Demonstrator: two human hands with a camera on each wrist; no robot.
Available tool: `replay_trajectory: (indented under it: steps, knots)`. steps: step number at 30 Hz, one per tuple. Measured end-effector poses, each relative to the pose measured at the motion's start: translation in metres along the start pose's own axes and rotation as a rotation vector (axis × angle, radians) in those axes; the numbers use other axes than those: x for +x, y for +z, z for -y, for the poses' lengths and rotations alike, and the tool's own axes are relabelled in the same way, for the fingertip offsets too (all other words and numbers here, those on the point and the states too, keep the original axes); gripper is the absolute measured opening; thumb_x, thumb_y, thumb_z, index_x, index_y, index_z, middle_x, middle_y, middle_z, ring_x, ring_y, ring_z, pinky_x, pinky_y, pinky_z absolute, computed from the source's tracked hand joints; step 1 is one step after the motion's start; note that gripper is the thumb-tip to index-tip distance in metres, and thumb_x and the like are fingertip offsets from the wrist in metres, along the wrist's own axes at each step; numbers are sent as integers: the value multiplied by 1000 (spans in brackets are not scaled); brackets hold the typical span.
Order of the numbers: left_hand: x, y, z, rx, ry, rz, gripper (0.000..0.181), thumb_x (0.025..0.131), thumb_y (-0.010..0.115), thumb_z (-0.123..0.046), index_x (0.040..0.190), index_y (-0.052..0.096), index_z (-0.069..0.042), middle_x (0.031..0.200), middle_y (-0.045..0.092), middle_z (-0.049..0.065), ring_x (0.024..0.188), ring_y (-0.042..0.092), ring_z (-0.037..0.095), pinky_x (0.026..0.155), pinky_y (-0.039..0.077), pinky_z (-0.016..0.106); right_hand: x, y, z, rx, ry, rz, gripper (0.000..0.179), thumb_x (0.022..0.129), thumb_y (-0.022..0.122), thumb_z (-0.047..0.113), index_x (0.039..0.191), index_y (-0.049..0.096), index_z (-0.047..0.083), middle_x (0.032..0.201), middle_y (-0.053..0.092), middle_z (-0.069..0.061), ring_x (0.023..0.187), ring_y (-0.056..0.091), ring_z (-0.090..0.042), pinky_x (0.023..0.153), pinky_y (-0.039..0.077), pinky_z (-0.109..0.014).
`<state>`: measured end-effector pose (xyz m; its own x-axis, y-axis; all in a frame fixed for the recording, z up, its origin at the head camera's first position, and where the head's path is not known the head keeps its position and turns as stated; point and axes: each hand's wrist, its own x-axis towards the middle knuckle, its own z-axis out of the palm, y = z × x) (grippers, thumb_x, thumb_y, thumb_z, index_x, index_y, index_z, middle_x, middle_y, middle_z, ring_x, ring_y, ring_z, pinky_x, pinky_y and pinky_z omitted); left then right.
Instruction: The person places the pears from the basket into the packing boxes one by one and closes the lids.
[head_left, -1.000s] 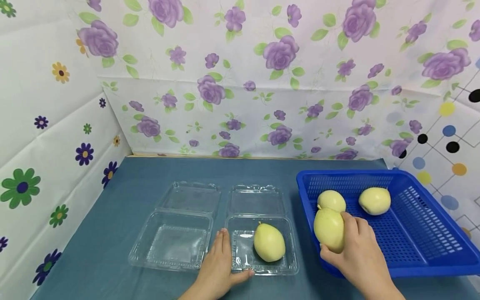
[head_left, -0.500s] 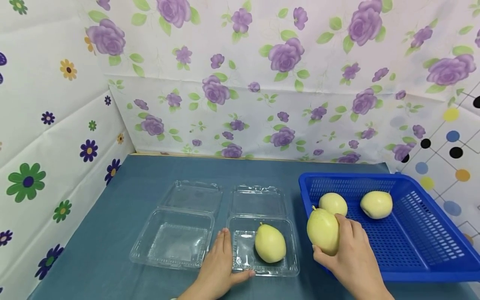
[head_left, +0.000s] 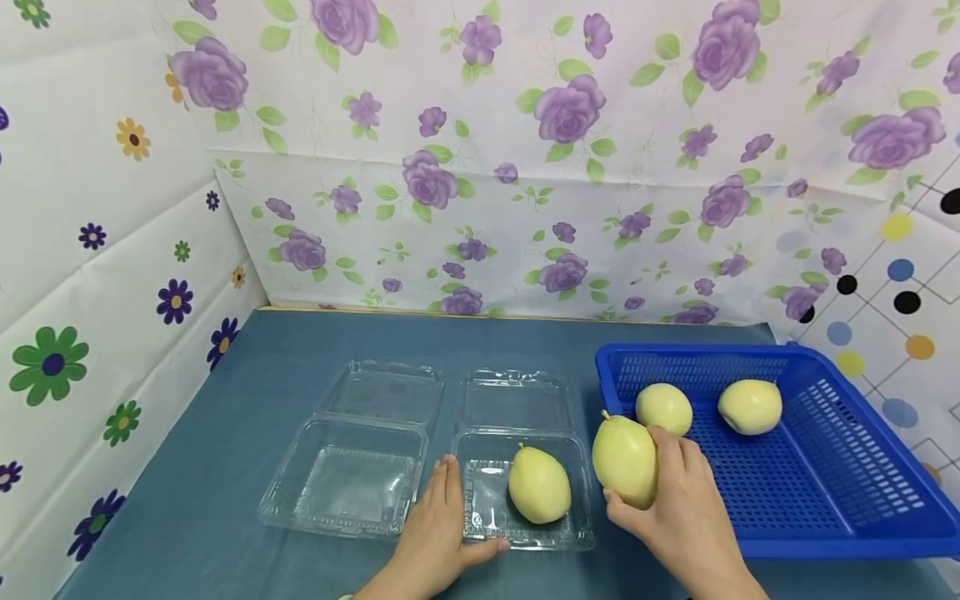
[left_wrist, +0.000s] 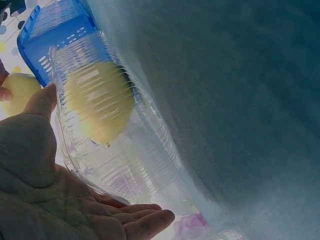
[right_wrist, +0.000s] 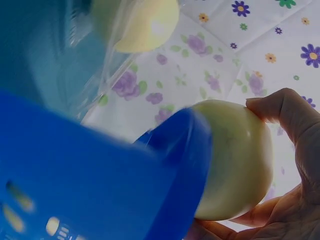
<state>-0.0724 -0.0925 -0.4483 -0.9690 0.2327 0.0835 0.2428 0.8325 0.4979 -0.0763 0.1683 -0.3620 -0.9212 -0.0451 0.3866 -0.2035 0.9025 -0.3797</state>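
Observation:
My right hand (head_left: 678, 508) grips a yellow-green pear (head_left: 625, 461), held at the left rim of the blue basket (head_left: 862, 548); thumb and fingers wrap its sides in the right wrist view. Inside the basket lie two more pears, one near the left wall (head_left: 664, 409) and another at the back (head_left: 750, 407). A further pear (head_left: 539, 485) sits in the right-hand clear plastic clamshell box (head_left: 480, 533), whose lid lies folded back. Along that box's left side and front corner rests my left hand (head_left: 435, 533), fingers straight and thumb spread, touching the wall in the left wrist view.
A second clear clamshell box (head_left: 352, 479) stands to the left, lid laid back. Both boxes and the basket are on a blue-green tabletop (head_left: 202, 467). Flower-printed sheets (head_left: 480, 208) hang behind and at the left.
My right hand has carried the pear leftward, from over the basket's interior to its left rim, uncovering the pear behind it. My left hand stays at the box.

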Motion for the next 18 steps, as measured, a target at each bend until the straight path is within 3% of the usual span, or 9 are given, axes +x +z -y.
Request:
replay_trajectory:
  steps: [14,18]
  knots:
    - [0,1,0,16,8,-28,116,70,73,-61,139,27,20,142,31,39,133,33,51,100,40,57,0,15,25,73,60,168,78,65,83,31,128,47,1,109,54,-19,91,53,-31,71,49,-47]
    - [0,1,0,5,4,-26,116,70,74,-60,139,26,20,142,31,39,133,32,50,100,40,57,0,20,29,93,53,181,77,64,82,30,126,49,0,108,55,-18,91,53,-29,71,49,-45]
